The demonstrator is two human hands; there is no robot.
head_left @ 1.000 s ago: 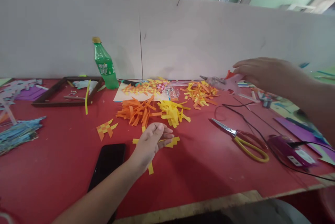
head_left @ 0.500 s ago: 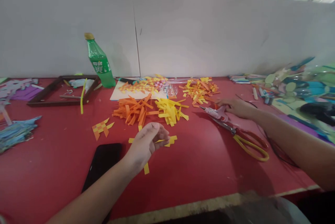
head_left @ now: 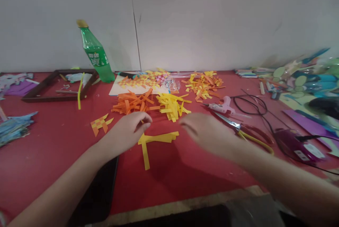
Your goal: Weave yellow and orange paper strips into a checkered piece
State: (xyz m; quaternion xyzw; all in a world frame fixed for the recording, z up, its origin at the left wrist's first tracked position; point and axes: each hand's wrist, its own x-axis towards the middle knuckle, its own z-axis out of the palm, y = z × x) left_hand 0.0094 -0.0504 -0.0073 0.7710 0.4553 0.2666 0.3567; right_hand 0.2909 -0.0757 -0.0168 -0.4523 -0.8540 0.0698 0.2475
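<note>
My left hand (head_left: 127, 129) is over the left end of some crossed yellow paper strips (head_left: 159, 138) on the red table. Its fingers are curved, with a gap between thumb and forefinger; nothing shows in the grip. My right hand (head_left: 206, 131), smeared by motion, hovers right of the strips with bent fingers, and I cannot make out anything in it. Beyond the hands lie a pile of orange strips (head_left: 132, 101) and a pile of yellow strips (head_left: 172, 106). A woven orange and yellow paper fish (head_left: 100, 124) rests to the left.
A pink glue gun (head_left: 222, 106) with a black cord and scissors (head_left: 254, 135) lie at right, near a purple box (head_left: 299, 147). A green bottle (head_left: 97, 57) stands by a brown frame (head_left: 34, 96). A black phone (head_left: 103, 188) lies under my left forearm.
My right hand has come away from the glue gun, leftward toward the strips. My left hand has shifted left and up, uncovering more of the crossed strips. The view has tilted down.
</note>
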